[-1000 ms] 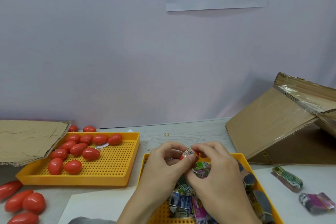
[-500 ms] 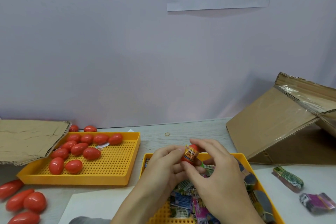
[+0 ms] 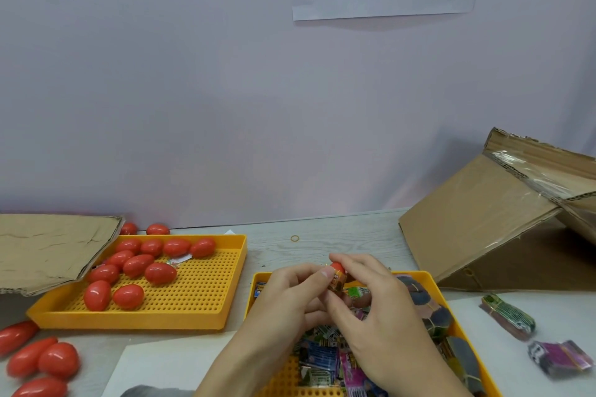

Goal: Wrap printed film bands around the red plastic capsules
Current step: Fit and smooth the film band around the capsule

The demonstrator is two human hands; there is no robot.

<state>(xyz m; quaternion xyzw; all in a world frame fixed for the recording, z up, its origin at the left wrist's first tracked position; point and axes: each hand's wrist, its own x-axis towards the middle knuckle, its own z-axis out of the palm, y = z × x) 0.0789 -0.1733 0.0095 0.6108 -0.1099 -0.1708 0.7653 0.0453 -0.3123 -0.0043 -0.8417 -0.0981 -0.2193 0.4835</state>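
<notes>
A red capsule [image 3: 337, 267] with a printed film band [image 3: 337, 281] round its middle is held upright between both hands above the right yellow tray [image 3: 429, 277]. My left hand [image 3: 290, 296] pinches the capsule from the left with thumb and fingers. My right hand [image 3: 377, 306] curls round it from the right and behind, hiding its lower half. Loose printed film bands [image 3: 325, 358] lie heaped in that tray under my hands.
A left yellow tray [image 3: 206, 306] holds several bare red capsules [image 3: 135, 267]. More capsules [image 3: 42, 358] lie on the table at the lower left. Cardboard sheet [image 3: 48, 248] at far left, a tilted cardboard box [image 3: 496, 222] at right, band bundles [image 3: 509, 316] beside it.
The band has slid down onto the capsule, whose red tip now shows above it. Both hands have turned slightly while holding it in the same place.
</notes>
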